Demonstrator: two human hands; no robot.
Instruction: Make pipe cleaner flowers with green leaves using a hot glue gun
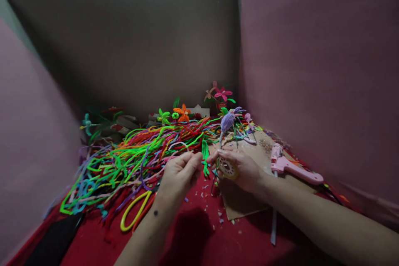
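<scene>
My right hand (pixel 240 164) is closed around the thin stem of a purple fuzzy flower bud (pixel 227 121), which points upward. A pale spool-like roll of tape (pixel 227 168) is tucked in the same hand. My left hand (pixel 182 168) is closed in a pinch just to the left; whatever is between its fingertips is too small to make out. Between the hands is a green pipe-cleaner leaf (pixel 205 151), and I cannot tell whether the left fingers touch it. A pale curved strip (pixel 178 144) shows just above the left hand.
A heap of coloured pipe cleaners (pixel 149 141) covers the left and back. Finished flowers, including an orange flower (pixel 183 113) and a pink flower (pixel 222 93), stand behind. A pink glue gun (pixel 294 168) lies right, near cardboard (pixel 241 205). Yellow-handled scissors (pixel 136 211) lie left on red cloth (pixel 230 241).
</scene>
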